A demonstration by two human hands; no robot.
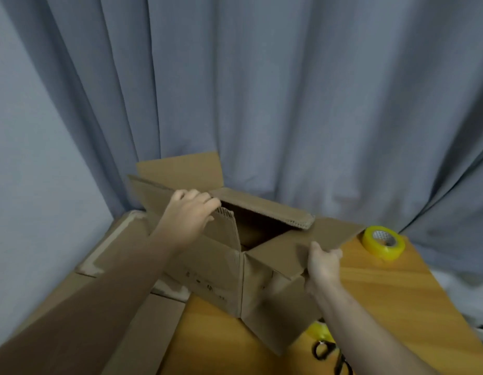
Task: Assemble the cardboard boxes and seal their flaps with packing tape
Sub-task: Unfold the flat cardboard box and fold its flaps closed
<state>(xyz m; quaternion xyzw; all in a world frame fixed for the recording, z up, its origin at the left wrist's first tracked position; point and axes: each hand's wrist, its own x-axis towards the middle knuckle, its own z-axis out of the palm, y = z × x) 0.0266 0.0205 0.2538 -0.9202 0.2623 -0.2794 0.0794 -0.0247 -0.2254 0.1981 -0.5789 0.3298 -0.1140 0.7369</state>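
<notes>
A brown cardboard box (216, 269) stands on the wooden table (397, 288) with its top flaps partly up and its inside dark. My left hand (187, 217) grips the upper edge of the left flap, fingers curled over it. The near edge of the right flap, which lies almost flat, is held by my right hand (323, 262), thumb on top. A yellow roll of packing tape (383, 242) lies on the table beyond the box's right flap. A second yellow roll (320, 331) peeks out under my right forearm.
Black-handled scissors (329, 355) lie near the front edge by the second roll. Flattened cardboard (105, 269) with old tape strips lies to the left of the table. A grey curtain (289, 104) hangs close behind the box.
</notes>
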